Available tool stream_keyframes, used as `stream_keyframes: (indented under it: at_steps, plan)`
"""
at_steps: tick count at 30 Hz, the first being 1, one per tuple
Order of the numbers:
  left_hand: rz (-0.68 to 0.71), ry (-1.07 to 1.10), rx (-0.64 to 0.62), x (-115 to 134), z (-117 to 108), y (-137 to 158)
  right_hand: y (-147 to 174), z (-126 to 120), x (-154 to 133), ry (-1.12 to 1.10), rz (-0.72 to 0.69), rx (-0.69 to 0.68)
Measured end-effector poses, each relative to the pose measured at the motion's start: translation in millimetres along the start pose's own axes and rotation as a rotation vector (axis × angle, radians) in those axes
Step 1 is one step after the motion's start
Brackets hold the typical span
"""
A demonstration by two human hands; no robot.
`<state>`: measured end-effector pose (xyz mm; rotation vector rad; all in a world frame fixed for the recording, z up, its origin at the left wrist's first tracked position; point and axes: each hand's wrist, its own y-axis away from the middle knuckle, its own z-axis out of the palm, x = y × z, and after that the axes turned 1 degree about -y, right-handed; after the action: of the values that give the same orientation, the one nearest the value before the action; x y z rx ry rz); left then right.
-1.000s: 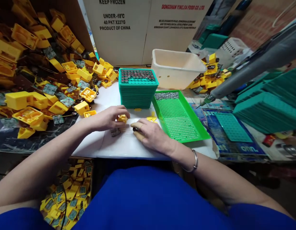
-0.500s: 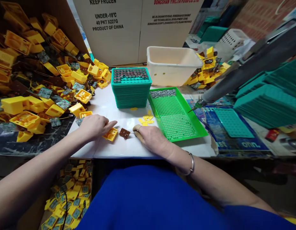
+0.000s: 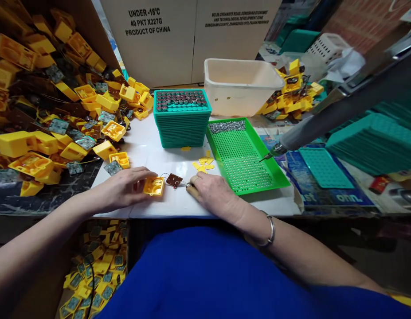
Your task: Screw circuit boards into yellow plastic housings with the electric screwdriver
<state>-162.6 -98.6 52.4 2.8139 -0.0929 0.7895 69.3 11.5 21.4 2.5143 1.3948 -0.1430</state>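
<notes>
My left hand (image 3: 130, 188) grips a small yellow plastic housing (image 3: 154, 186) by its left side, the hollow side facing up. Just right of it lies a brown circuit board (image 3: 174, 179), tilted, with thin wires running to the housing and toward my right hand (image 3: 213, 193). Between that hand's thumb and fingers is a small round dark part (image 3: 189, 184) at the end of the wires, mostly covered by the fingertips. Small flat yellow pieces (image 3: 204, 165) lie on the white work surface (image 3: 138, 153) beyond my right hand.
A green perforated tray (image 3: 248, 177) holding small metal screws lies to the right, under a hanging electric screwdriver (image 3: 291, 135). Behind stand stacked teal trays (image 3: 182, 126) and a whitish tub (image 3: 238, 93). Yellow housings (image 3: 32, 166) heap up on the left; more fill a box (image 3: 99, 274) below.
My left hand has come down from above the housing and closed on its left side. My right hand has barely moved, and the round part shows more. The view has tipped slightly downward.
</notes>
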Motion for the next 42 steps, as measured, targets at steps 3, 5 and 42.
stream_keyframes:
  at_steps: [3,5,42]
  plan:
    - [-0.168,0.311,-0.146,8,4,3,-1,-4,4,-0.031,-0.023,-0.005]
    - [-0.254,0.628,-0.198,11,8,5,-2,-10,8,-0.081,-0.042,0.047]
    - [-0.231,1.140,0.180,72,77,-14,5,-20,40,-0.527,-0.537,0.159]
